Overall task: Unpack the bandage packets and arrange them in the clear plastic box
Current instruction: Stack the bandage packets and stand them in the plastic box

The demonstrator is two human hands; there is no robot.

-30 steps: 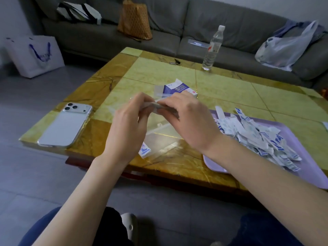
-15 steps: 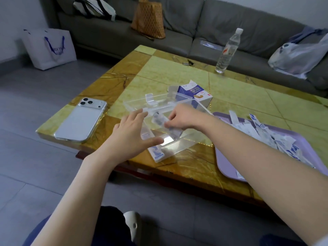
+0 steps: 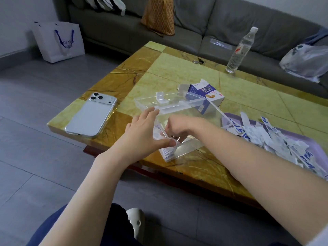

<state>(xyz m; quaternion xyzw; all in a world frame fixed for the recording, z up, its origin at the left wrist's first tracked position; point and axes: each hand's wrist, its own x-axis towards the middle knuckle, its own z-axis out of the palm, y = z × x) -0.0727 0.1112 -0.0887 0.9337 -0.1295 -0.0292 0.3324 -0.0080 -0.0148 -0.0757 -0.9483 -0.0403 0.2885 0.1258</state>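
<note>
Yellow-green marble table (image 3: 177, 71) carries the clear plastic box (image 3: 195, 103) near its front edge, between a phone (image 3: 92, 116) at the front left corner and a purple tray (image 3: 316, 144) heaped with bandage packets (image 3: 266, 135) on the right. My left hand (image 3: 142, 135) lies flat against the box's left wall, fingers straight. My right hand (image 3: 175, 124) reaches inside, fingers curled down over the stacked packets (image 3: 166, 151) in the near left corner; whether they pinch one I cannot tell. A torn carton (image 3: 205, 93) lies behind the box.
</note>
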